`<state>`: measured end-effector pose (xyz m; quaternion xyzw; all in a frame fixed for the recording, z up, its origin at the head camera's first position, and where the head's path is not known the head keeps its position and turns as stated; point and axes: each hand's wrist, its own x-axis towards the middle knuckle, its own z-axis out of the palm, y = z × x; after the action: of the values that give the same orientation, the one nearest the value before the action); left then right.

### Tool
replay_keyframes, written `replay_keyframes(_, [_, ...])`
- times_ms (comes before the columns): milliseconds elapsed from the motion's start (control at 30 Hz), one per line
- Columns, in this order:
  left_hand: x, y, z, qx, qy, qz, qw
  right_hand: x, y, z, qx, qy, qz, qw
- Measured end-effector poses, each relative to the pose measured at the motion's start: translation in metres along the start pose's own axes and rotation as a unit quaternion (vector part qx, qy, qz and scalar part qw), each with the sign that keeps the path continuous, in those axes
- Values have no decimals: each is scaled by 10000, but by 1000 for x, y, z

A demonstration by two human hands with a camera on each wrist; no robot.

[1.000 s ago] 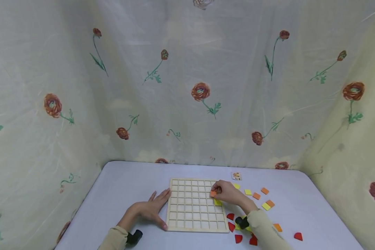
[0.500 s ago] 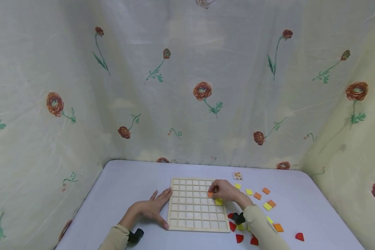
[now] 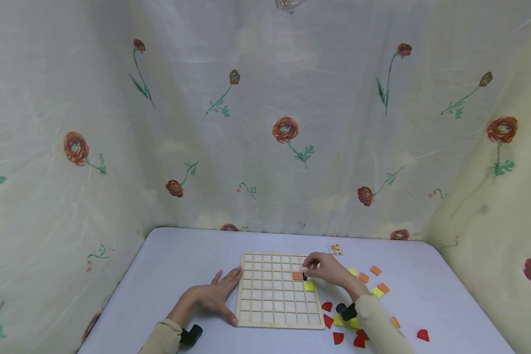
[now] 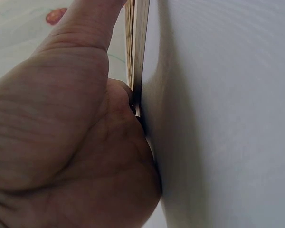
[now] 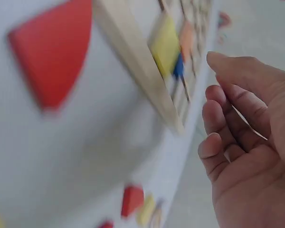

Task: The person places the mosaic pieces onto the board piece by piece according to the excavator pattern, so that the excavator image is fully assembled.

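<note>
A wooden grid board (image 3: 267,326) lies on the table. My left hand (image 3: 210,297) rests along its left edge, fingers spread, fingertips at the upper rim and thumb near the bottom corner. In the left wrist view the palm (image 4: 99,156) lies beside the board's side. My right hand (image 3: 327,268) is over the board's right edge with loosely bent fingers and nothing between them. An orange square tile (image 3: 297,276) and a yellow tile (image 3: 309,286) sit in cells near that edge. A blue piece (image 3: 304,277) shows beside the orange one, partly hidden by my right hand.
Orange tiles (image 3: 375,270) and yellow tiles (image 3: 377,292) are scattered right of the board. Several red quarter-round pieces (image 3: 327,321) lie at its lower right, one (image 3: 422,335) farther right. A small printed card (image 3: 335,249) lies behind my right hand. A flowered curtain (image 3: 256,147) surrounds the table.
My right hand has let go of the orange tile, which now lies in a cell, and has drawn back to the right. The blue piece has come into view. My left hand has stayed put.
</note>
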<state>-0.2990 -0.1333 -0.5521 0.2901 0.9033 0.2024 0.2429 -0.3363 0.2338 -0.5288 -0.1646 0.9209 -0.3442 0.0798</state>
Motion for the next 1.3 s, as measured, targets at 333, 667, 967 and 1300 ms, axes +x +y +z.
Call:
replay_keyframes(333, [1, -1, 0, 9, 37, 40, 10000, -43, 40, -53, 181, 264, 1109, 9933])
replay_keyframes(667, [0, -1, -1, 69, 73, 44, 9999, -64, 86, -75, -149, 469, 1758, 9832])
replay_keyframes(967, [-2, 1, 0, 17, 32, 7, 10000, -74, 96, -70, -272, 429, 2005, 9784])
replay_keyframes(1300, [-2, 3, -2, -17, 36, 8, 10000, -72, 98, -65, -400, 677, 1961, 9774])
